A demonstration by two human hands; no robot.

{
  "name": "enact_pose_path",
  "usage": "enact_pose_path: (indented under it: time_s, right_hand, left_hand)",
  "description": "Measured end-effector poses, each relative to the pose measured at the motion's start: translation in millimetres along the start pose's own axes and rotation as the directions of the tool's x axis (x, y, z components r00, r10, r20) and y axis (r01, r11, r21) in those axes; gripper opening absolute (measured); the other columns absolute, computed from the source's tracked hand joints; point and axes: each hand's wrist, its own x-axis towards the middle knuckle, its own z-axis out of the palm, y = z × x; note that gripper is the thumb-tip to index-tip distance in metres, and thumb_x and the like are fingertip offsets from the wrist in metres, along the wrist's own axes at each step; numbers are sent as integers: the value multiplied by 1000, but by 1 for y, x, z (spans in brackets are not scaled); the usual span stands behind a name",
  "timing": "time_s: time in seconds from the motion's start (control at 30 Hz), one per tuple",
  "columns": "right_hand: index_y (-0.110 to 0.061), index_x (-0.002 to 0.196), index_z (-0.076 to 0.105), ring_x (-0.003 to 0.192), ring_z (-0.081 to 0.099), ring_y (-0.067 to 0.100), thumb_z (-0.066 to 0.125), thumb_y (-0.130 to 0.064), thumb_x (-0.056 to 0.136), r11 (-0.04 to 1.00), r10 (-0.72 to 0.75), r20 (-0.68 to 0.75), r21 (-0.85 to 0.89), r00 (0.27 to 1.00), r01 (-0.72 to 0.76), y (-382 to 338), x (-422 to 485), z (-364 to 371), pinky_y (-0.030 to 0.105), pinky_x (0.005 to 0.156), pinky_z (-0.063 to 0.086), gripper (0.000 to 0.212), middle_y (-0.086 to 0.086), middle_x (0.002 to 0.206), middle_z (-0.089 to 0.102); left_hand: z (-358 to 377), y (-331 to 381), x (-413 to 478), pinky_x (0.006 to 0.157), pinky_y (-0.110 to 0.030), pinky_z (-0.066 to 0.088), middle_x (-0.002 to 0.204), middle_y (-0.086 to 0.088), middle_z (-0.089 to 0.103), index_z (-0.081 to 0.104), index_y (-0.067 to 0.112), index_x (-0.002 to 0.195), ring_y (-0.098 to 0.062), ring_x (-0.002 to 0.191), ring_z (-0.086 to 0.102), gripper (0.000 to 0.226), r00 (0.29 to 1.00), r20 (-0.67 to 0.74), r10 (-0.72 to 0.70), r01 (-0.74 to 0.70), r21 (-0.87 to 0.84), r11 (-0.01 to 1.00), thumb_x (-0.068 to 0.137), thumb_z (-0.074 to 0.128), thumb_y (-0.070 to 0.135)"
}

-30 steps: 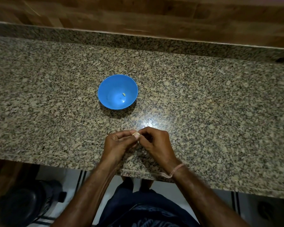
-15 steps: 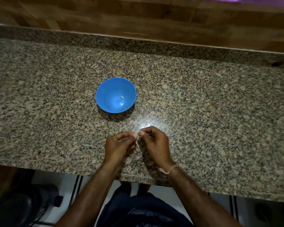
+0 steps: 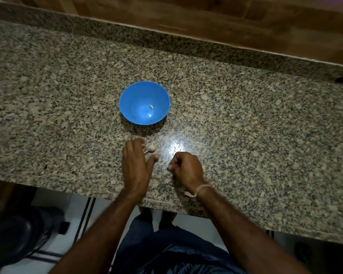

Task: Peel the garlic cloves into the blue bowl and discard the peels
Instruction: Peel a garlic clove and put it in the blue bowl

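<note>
The blue bowl (image 3: 127, 99) stands mid-counter with one small pale peeled clove (image 3: 151, 107) inside. Just in front of it a pale, pinkish piece of garlic (image 3: 150, 148) lies on the granite. My left hand (image 3: 136, 167) is spread flat over the counter, fingers and thumb straight, the garlic in the gap between them; the view is blurred and I cannot tell whether they touch it. My right hand (image 3: 187, 170) sits to the right with fingers curled into a fist. A pale scrap like garlic peel shows at its right edge; the rest is hidden.
The granite counter (image 3: 246, 125) runs left to right, with a raised granite ledge and wooden wall behind. Its front edge is just under my wrists. Below are a tiled floor, my legs and a dark round object (image 3: 14, 240) at lower left.
My hands, which were pinched together on one clove, have parted. The left hand moved forward and spread over the garlic on the counter. The right stayed back, curled.
</note>
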Motion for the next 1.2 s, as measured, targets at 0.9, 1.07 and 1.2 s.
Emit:
enact_pose_path:
  time_s: [0.9, 1.07, 1.2]
  right_hand:
    - [6, 91, 70, 62, 63, 24, 69, 1, 96, 526, 331, 189, 776, 925, -347, -29, -45, 15, 31, 58, 59, 7, 18, 74, 67]
    - [-4, 86, 69, 59, 65, 19, 67, -1, 98, 382, 336, 217, 858, 916, -343, -34, -52, 24, 39, 68, 58, 12, 14, 71, 70]
    - [-5, 78, 67, 59, 59, 19, 68, -23, 102, 519, 265, 134, 815, 955, -258, -27, -46, 25, 32, 59, 50, 29, 13, 69, 64]
  left_hand:
    - [-3, -7, -24, 67, -38, 57, 78, 9, 71, 66, 27, 87, -11, 75, 68, 12, 915, 389, -103, 254, -359, 898, 97, 67, 33]
    - [-8, -5, -26, 66, -35, 54, 70, 8, 71, 65, 22, 82, -5, 66, 66, 20, 916, 385, -113, 276, -399, 875, 99, 63, 33]
    - [-11, 2, -25, 63, -32, 48, 72, 8, 67, 58, 24, 83, -2, 66, 61, 20, 932, 358, -61, 197, -360, 912, 102, 59, 30]
